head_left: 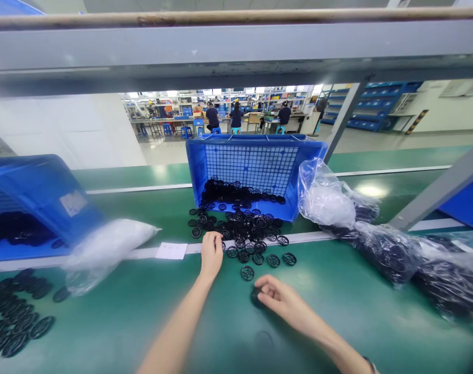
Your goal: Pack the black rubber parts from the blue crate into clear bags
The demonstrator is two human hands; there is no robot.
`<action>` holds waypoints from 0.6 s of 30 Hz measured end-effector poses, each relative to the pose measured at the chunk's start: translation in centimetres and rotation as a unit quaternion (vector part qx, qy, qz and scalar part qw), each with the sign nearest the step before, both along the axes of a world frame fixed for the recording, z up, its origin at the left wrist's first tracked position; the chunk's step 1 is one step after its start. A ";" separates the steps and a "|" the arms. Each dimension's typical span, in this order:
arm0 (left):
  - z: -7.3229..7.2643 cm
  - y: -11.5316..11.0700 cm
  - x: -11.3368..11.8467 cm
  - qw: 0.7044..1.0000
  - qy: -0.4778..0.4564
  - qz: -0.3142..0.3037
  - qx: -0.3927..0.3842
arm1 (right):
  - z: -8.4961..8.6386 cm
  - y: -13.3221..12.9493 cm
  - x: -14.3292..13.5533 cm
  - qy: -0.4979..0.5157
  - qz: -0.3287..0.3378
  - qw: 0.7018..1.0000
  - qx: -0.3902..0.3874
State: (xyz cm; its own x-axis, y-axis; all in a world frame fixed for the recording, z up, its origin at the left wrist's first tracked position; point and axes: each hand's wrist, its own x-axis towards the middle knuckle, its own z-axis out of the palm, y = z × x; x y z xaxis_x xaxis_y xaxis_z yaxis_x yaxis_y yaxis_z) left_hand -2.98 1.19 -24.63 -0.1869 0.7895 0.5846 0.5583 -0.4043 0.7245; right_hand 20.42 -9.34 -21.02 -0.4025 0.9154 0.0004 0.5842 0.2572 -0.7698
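Observation:
Many round black spoked parts [258, 221] spill from a tipped blue crate [190, 166] onto the green table [220, 327]. At the left edge of this pile is my left hand [212, 254], its fingers bent together over a black part that is mostly hidden. My right hand [275, 295] is nearer the front edge, with thumb and fingers closed around a dark round part [256, 296]. A single black spoked part [247, 272] lies flat just beyond my right hand.
Clear bags of black parts [388, 254] line the right side. On the left are another blue crate [76, 195], a white plastic bag [115, 244], a paper slip [171, 251] and loose black parts [16, 311]. A grey shelf beam [236, 47] crosses above.

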 end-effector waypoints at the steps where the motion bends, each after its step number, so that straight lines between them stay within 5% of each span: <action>1: 0.0 0.0 0.0 1.000 0.000 0.000 -0.001 | 0.1 -0.3 0.3 -0.017 -0.003 1.000 -0.002; 10: 0.1 -0.2 0.0 1.000 0.001 -0.006 -0.005 | -0.1 -0.3 1.6 -0.020 0.006 1.000 0.008; 14: 0.1 -0.1 0.0 1.000 0.001 -0.004 -0.004 | 0.7 -1.5 0.8 -0.026 0.083 0.996 0.009; 18: 0.1 -0.1 0.0 1.000 0.000 -0.005 -0.005 | 0.1 -0.2 -0.4 -0.048 0.065 0.991 0.107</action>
State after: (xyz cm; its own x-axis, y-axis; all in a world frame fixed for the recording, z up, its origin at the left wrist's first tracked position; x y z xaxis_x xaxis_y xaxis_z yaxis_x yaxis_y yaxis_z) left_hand -2.95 1.09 -24.51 -0.1792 0.7966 0.5774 0.5553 -0.4026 0.7277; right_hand 20.03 -9.52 -20.97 -0.5250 0.8387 0.1447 0.6037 0.4868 -0.6313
